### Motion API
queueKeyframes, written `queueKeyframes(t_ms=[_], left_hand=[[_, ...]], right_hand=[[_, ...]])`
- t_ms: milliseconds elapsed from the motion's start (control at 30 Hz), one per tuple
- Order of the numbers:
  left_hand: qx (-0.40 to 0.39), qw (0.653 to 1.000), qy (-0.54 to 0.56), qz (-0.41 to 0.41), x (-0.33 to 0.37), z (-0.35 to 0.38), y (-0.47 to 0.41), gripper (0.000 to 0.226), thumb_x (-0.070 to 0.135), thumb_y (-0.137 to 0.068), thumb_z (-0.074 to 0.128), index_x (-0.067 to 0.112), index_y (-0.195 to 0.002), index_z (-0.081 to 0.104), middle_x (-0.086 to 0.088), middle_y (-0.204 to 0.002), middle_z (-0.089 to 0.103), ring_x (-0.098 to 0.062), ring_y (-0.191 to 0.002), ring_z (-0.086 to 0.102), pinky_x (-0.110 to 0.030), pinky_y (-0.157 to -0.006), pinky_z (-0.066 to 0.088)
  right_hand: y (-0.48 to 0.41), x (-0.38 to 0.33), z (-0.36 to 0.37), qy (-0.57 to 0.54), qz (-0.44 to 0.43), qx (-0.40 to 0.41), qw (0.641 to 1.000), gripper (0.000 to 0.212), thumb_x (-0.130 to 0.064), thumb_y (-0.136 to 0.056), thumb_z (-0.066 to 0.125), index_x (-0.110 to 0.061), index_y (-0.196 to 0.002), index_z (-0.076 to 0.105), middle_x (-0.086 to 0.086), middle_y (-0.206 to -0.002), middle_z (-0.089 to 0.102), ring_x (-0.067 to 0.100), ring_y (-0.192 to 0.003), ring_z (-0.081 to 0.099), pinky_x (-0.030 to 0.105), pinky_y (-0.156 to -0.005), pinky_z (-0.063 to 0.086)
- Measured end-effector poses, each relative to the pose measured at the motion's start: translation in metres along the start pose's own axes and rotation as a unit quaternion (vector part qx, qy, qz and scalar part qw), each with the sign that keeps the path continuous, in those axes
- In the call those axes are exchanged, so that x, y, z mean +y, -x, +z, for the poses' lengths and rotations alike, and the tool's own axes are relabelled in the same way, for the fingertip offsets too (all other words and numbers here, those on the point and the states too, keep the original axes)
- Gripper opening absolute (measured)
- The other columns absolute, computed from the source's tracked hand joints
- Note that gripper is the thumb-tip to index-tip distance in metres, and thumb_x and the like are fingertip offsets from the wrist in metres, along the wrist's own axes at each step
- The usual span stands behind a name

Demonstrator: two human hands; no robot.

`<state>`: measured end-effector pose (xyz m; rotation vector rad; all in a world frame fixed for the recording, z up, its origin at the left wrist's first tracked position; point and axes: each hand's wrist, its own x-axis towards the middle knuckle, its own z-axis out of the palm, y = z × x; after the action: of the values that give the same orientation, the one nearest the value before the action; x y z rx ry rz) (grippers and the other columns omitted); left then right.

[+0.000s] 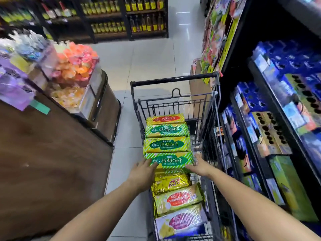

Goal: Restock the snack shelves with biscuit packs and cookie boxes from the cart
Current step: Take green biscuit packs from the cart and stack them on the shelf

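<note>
Many blue boxes (286,58) (shelved) beside cart (173,79)

1 head-worn wide-angle view, forward and steeply down, close above the cart (173,79)

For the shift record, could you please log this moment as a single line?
step: picking from cart | left hand: flat on nearest green biscuit pack | right hand: at its right end | cart: beside snack shelves

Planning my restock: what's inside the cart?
The cart holds biscuit packs: green-striped, an orange pack farthest, a gold pack and red-labelled pack nearer. Anything beneath them is covered.
</note>
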<state>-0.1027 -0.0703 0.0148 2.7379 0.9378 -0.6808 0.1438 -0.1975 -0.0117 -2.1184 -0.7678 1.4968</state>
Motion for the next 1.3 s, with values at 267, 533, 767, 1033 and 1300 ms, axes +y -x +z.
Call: queueKeyframes(t_ms=[267, 533, 767, 1033, 1300], left_hand=[[0.014, 0.999, 0.026, 0.015, -0.018, 0.055, -0.014, 0.057, 0.036, -0.103, 0.038, 0.026, -0.158, 0.025, -0.005, -0.166, 0.017, -0.028, -0.152, 0.017, -0.041, -0.121, 0.016], [0.005, 0.996, 0.08, 0.044, -0.047, 0.055, -0.018, 0.06, 0.028, -0.094, 0.046, 0.026, -0.153, 0.037, 0.002, -0.164, 0.026, -0.021, -0.15, 0.025, -0.038, -0.119, 0.022], [-0.037, 0.99, 0.107, 0.081, -0.065, 0.03, -0.035, 0.048, 0.025, -0.097, 0.044, 0.023, -0.145, 0.044, 0.0, -0.151, 0.045, -0.03, -0.13, 0.051, -0.039, -0.1, 0.042], [-0.062, 0.933, 0.35, 0.063, -0.039, -0.015, -0.064, 0.027, 0.022, -0.101, 0.048, 0.004, -0.12, 0.056, -0.02, -0.104, 0.063, -0.029, -0.083, 0.063, -0.039, -0.075, 0.051], [-0.341, 0.719, 0.603, 0.053, 0.038, -0.04, -0.04, 0.064, 0.07, -0.087, 0.052, 0.028, -0.136, 0.057, -0.009, -0.139, 0.06, -0.031, -0.12, 0.061, -0.044, -0.094, 0.051]], right_hand=[[-0.06, 0.026, 0.013, -0.14, 0.098, -0.008, 0.985, 0.119, -0.068, -0.073, 0.072, -0.024, -0.16, 0.003, 0.006, -0.166, 0.013, 0.029, -0.15, 0.023, 0.044, -0.118, 0.023], [-0.06, 0.025, 0.02, -0.244, 0.129, -0.068, 0.959, 0.131, -0.067, -0.058, 0.082, -0.041, -0.157, 0.0, 0.0, -0.167, 0.008, 0.028, -0.15, 0.02, 0.058, -0.118, 0.017], [-0.009, 0.007, 0.032, -0.248, 0.112, -0.013, 0.962, 0.122, -0.06, -0.053, 0.089, -0.05, -0.15, 0.016, 0.005, -0.158, 0.033, 0.029, -0.136, 0.04, 0.051, -0.106, 0.037], [0.09, 0.018, 0.043, -0.316, 0.119, 0.158, 0.928, 0.084, -0.055, -0.058, 0.085, -0.044, -0.128, 0.04, 0.0, -0.115, 0.066, 0.017, -0.098, 0.065, 0.034, -0.074, 0.053], [0.219, 0.049, 0.072, -0.493, 0.086, 0.25, 0.829, 0.071, -0.028, -0.086, 0.075, -0.036, -0.143, 0.033, 0.005, -0.143, 0.055, 0.021, -0.11, 0.059, 0.034, -0.074, 0.046]])
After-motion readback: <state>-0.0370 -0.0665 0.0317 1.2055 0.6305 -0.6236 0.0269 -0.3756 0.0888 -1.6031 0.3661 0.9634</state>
